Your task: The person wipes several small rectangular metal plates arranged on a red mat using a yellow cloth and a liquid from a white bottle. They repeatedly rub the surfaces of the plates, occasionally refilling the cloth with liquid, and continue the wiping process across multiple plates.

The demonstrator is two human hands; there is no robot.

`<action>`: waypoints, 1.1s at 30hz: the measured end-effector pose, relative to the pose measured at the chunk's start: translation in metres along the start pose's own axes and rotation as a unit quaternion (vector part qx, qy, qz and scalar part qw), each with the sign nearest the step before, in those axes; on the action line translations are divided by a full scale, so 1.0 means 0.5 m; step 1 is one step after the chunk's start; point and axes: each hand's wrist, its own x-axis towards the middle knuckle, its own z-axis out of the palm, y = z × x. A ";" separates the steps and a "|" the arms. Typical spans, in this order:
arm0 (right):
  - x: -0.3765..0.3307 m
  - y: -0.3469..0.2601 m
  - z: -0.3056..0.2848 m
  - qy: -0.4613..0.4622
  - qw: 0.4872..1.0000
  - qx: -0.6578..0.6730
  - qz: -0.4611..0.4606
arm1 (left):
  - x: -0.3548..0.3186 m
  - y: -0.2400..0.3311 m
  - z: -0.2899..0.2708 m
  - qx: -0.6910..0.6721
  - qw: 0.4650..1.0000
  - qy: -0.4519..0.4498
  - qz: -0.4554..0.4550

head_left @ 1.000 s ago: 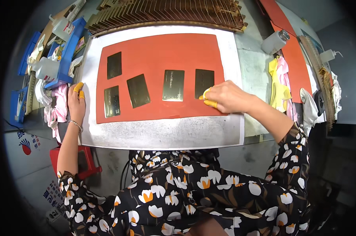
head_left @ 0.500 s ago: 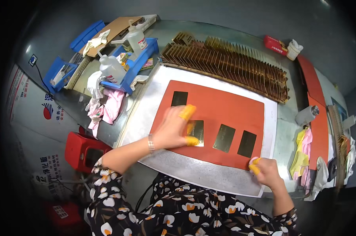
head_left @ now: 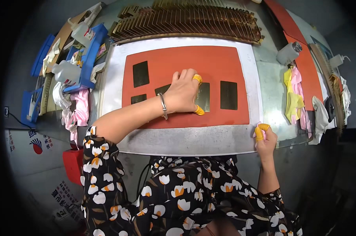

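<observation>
My left hand (head_left: 182, 93) spans a dark, shiny metal plate (head_left: 204, 96), with thumb and forefinger in yellow finger cots at its two short ends. The plate lies on an orange-red mat (head_left: 178, 55). To its right lies another dark plate (head_left: 228, 95). At the left of the mat are an upper dark plate (head_left: 140, 74) and a lower plate (head_left: 138, 99), partly covered by my forearm. One more plate (head_left: 161, 90) is mostly hidden under my wrist. My right hand (head_left: 266, 137), also in yellow cots, is closed round a small pink cloth (head_left: 254, 134) at the table's front right.
A slotted rack (head_left: 186, 24) full of thin plates stands behind the mat. On the left is a blue tray (head_left: 92, 59) with squeeze bottles (head_left: 66, 72) and pink cloths (head_left: 80, 106). A grey bottle (head_left: 289, 53) and yellow cloths (head_left: 292, 98) are on the right.
My left hand has shifted one plate to the right along the row. My right hand stays closed near the front right corner. The whole view has swung and tilted.
</observation>
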 end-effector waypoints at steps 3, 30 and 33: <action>0.004 -0.012 0.002 0.011 1.000 0.003 -0.002 | 0.004 0.012 -0.018 0.001 0.999 -0.042 -0.025; 0.009 -0.004 0.026 0.014 0.997 -0.043 -0.056 | -0.117 -0.383 -0.225 -0.053 0.922 0.309 -0.229; -0.009 0.018 0.015 0.028 0.998 -0.052 -0.006 | -0.124 -0.330 -0.225 -0.063 0.972 0.190 -0.119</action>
